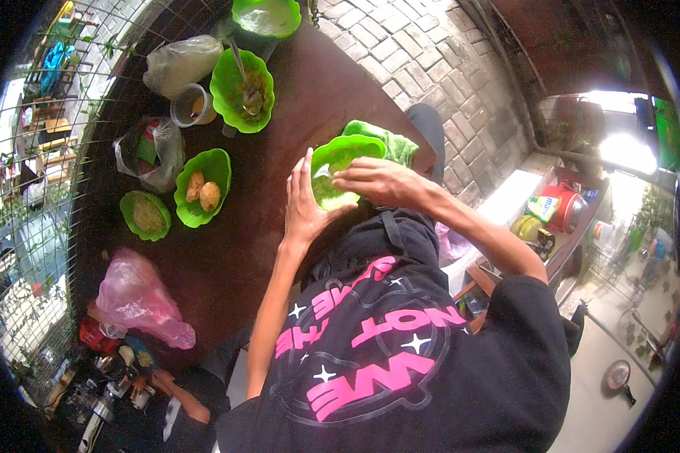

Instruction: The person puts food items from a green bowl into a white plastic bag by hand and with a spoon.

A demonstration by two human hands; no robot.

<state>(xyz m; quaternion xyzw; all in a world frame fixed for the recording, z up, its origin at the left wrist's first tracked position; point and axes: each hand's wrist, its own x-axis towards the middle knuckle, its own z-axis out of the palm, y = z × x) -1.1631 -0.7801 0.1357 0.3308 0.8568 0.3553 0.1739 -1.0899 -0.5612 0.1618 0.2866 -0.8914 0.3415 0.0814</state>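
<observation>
A scalloped green plastic bowl (pixel 335 153) stands at the table edge close to my body. My left hand (pixel 305 209) cups its left side, with the thumb along the near rim and the fingers up the outer wall. My right hand (pixel 382 180) reaches into the bowl from the right, fingertips bunched together. Something small and whitish shows beside those fingertips, too unclear to name. Whether the right fingers pinch anything is hidden. Behind the bowl lies a folded green cloth (pixel 399 146), partly covered by it.
On the brown table (pixel 249 226) stand a green bowl with a spoon (pixel 242 90), a green dish with two fried pieces (pixel 203 192), a small bowl of crumbs (pixel 145 216), a plastic cup (pixel 192 106) and a pink bag (pixel 139 300). Another person's arm (pixel 181 396) shows lower left.
</observation>
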